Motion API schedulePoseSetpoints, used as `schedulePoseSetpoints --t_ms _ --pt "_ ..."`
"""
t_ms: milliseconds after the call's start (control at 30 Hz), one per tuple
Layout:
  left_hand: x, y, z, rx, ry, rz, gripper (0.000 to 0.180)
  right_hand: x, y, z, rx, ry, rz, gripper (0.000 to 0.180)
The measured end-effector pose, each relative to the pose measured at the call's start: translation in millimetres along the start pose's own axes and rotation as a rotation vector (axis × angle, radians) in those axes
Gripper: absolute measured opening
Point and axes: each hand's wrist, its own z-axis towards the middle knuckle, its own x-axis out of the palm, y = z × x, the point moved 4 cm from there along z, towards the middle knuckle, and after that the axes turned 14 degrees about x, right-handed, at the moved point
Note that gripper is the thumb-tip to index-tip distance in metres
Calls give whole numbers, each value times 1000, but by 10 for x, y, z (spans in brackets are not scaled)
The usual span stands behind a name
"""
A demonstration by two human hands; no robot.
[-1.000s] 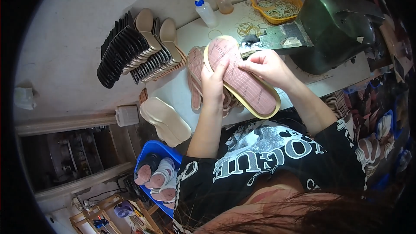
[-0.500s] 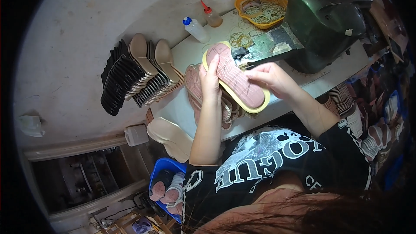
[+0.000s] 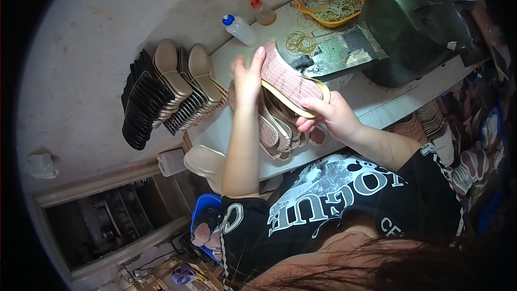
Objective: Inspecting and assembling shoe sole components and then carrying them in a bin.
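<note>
My right hand (image 3: 338, 116) grips the near end of a pink insole (image 3: 288, 78) with a yellow rim, thumb on top and fingers beneath. The insole is tilted above the table, its far end curving upward. Beside that far end, my left hand (image 3: 247, 80) has its thumb at the insole's edge. Its other fingers point away to the left, apart from the thumb and slightly blurred, with nothing visible between them. Under the insole lies a pile of pink insoles with pale stitched-looking edges (image 3: 283, 134), partly hidden by my hands.
Bundled black-and-tan soles (image 3: 172, 83) stand at the table's left. Behind are a blue-capped bottle (image 3: 240, 29), a red-tipped bottle (image 3: 262, 11) and an orange basket (image 3: 328, 20) of rubber bands. A dark green machine (image 3: 414, 27) stands right; a blue bin (image 3: 207, 205) sits lower left.
My right hand has moved from the insole's upper surface to grip its near end. My left hand has shifted left and its fingers have spread away from the insole, which is now tilted and bent.
</note>
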Motion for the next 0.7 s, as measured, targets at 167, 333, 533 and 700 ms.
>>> schedulePoseSetpoints --t_ms 167,333,533,700 --pt "-49 -899 215 871 606 565 80 -16 14 209 -75 -20 44 27" --pt "172 -956 298 762 1195 404 46 60 34 292 -56 -28 51 30" --pt "233 -1009 477 731 1314 428 45 68 9 374 -8 -64 57 33" --pt "177 -981 446 685 1325 441 38 77 82 375 53 -82 76 33"
